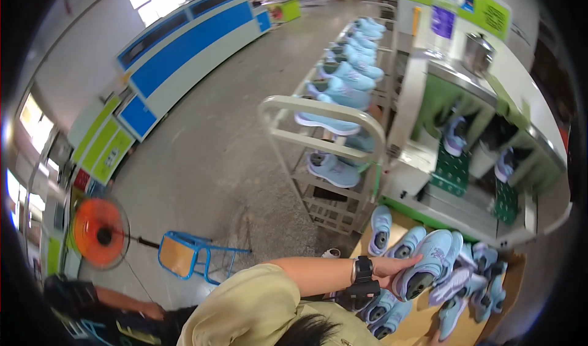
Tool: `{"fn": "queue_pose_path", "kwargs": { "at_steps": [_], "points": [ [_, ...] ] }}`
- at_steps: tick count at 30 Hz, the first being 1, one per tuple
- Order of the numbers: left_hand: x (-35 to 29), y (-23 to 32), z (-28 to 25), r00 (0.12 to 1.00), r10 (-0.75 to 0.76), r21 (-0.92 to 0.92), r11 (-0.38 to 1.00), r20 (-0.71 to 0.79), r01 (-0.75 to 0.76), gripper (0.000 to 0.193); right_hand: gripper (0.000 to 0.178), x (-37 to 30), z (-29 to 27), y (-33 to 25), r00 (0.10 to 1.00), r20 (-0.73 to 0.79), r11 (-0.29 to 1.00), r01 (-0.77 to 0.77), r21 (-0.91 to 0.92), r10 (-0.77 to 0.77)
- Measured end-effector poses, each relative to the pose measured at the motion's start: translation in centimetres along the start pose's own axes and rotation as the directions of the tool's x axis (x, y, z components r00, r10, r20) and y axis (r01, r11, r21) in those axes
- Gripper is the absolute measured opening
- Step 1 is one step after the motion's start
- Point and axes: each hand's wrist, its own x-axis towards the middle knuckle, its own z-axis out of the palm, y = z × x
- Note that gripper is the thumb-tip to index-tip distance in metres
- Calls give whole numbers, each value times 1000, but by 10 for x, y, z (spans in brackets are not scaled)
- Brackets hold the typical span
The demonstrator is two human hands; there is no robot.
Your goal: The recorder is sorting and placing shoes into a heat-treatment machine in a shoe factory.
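My left hand, with a black band on the wrist, holds a light blue sneaker by its heel end. The thumb lies along the shoe's side, and a second blue sneaker sits close against its far side. Beneath them is a cardboard box with several more blue sneakers, some tipped on their sides so that pale lilac soles show. Only a sliver of my right hand shows at the lower edge, beside the toe of a blue sneaker; its fingers are mostly hidden.
Beyond the box stands a machine with two openings, a sneaker in each. A metal rack carries rows of blue sneakers. To the left are a blue stool, an orange fan and another person's arm.
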Motion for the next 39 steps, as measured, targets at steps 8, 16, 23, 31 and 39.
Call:
{"fn": "queue_pose_path", "kwargs": {
  "at_steps": [8, 16, 23, 31, 39],
  "points": [
    [-11, 31, -7, 995, 94, 143, 985, -9, -92, 75, 56, 61, -109, 29, 927, 248, 816, -366, 447, 280],
    [88, 123, 50, 897, 430, 238, 887, -107, -396, 77, 101, 3, 99, -74, 888, -426, 943, -25, 332, 174],
    [100, 178, 30, 797, 582, -23, 805, -163, -592, 70, 73, -14, 61, -113, 814, -363, 610, 14, 792, 453],
    [65, 127, -8, 881, 451, 20, 889, 143, -458, 50, 60, 119, 3, -359, 632, -547, 757, 654, -5, -549],
    [-38, 29, -60, 952, 265, -119, 951, -151, -284, 38, 60, 342, 15, -304, 712, -199, 738, 659, -144, -674]
  ]
}}
